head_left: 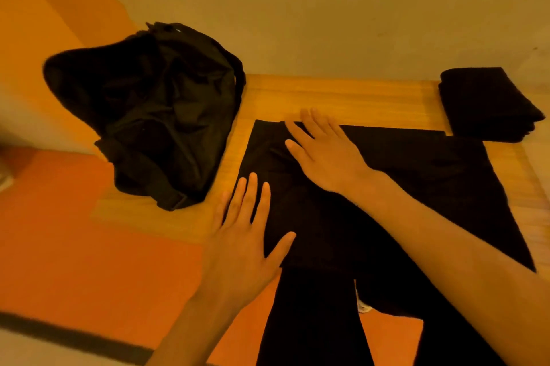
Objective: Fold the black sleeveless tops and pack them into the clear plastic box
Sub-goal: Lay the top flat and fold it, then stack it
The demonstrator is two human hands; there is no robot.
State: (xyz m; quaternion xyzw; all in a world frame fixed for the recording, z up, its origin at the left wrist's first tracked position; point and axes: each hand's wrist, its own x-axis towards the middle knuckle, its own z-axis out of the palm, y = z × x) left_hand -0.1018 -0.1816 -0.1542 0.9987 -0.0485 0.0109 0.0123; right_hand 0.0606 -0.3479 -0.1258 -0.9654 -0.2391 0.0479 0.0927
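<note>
We have one black sleeveless top (pixel 401 175) spread flat on the wooden table (pixel 342 97), in front of us and a little to the right. Its near-left part lies doubled over in a straight-edged panel, and the right side runs out to a slanting edge toward the table's right rim. The cloth is matte, dark and soft-looking, nearly free of wrinkles under our palms.

Our left hand (pixel 241 234) lies flat with fingers straight and thumb spread, half on the top's left edge and half on bare wood; it grasps nothing. Our right hand (pixel 324 154) presses flat on the far-left part of the top, fingers splayed, also gripping nothing.

The table is light wood with a fine grain. To the left of the top, just apart from it, sits a crumpled black heap (pixel 154 115) with strap-like bands; we cannot tell whether it is garments or a bag. At the far right corner rests a neat folded stack (pixel 488 103) of black cloth, nearly touching the spread top. Beyond is a plain beige wall (pixel 297 8); the floor (pixel 74 231) is orange. Black trouser legs (pixel 312 321) show below the table's near edge.
</note>
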